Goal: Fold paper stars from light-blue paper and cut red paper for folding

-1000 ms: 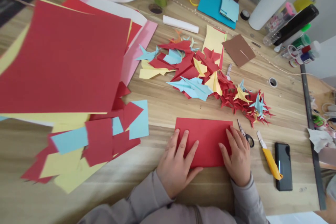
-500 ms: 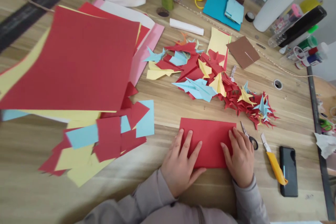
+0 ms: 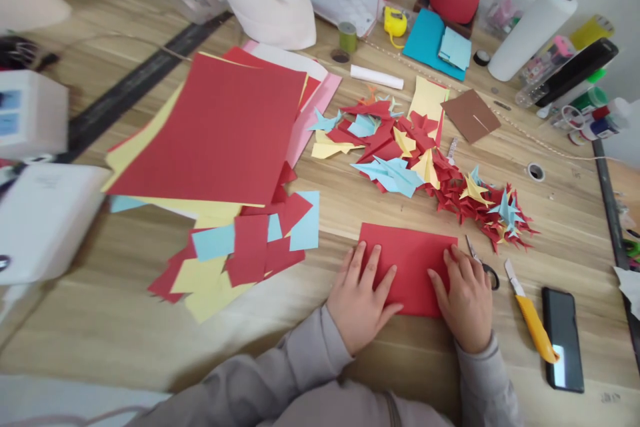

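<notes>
A red sheet of paper (image 3: 410,263) lies flat on the wooden table in front of me. My left hand (image 3: 361,300) rests on its left part with the fingers spread. On the right edge of the sheet lies my right hand (image 3: 465,297), its thumb apart from the other fingers, palm down. Neither hand grips anything. Just right of my right hand are scissors (image 3: 489,272), and beyond them a yellow-handled cutter (image 3: 535,327) and a black phone (image 3: 563,340).
Large red sheets (image 3: 215,133) are stacked at the left, with cut paper pieces (image 3: 250,247) below them. Folded paper shapes (image 3: 395,177) form a pile behind the red sheet. A brown square (image 3: 471,116) and a white roll (image 3: 377,77) lie farther back.
The view has swung left, so the table things appear farther right and white boxes now show at the left. Both hands stay spread on the red sheet.
</notes>
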### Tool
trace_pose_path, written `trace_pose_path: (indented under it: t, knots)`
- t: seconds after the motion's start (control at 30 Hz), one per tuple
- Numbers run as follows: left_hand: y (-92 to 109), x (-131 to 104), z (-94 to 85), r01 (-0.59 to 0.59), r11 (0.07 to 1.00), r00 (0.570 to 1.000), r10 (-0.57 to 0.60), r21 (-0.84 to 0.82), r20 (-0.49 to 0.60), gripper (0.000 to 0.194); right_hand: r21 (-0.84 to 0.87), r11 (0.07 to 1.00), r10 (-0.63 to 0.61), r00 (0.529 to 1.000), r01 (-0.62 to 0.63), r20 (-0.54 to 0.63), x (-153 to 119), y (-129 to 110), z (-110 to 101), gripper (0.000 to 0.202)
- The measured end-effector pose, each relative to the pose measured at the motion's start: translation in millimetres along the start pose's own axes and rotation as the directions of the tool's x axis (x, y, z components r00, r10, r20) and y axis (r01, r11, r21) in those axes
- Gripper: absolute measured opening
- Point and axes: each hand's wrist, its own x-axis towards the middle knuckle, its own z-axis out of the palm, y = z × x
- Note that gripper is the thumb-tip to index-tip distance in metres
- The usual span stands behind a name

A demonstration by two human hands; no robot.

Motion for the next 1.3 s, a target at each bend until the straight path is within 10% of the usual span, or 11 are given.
trace_pose_path:
  t: [0.27, 0.63, 1.3]
  knots:
    - [6.8, 11.0, 4.9, 0.023, 0.99, 0.999, -0.017, 0.136, -0.046, 0.025, -0.001, 1.0, -0.015, 1.0, 0.015, -0.001, -3.5, 0.3, 3.4, 0.064]
    - [14.5, 32.4, -5.8, 0.083, 0.983, 0.978, -0.112, 0.163, 0.176, 0.049, -0.01, 0.999, -0.031, 0.999, 0.031, -0.044, -3.9, -0.4, 6.0, 0.061]
    - [-2.3, 32.4, 26.4, -0.213, 0.971, 0.974, 0.202, 0.111, 0.097, 0.053, -0.017, 1.0, -0.025, 0.998, 0.024, -0.064, -3.9, -0.4, 7.1, 0.059]
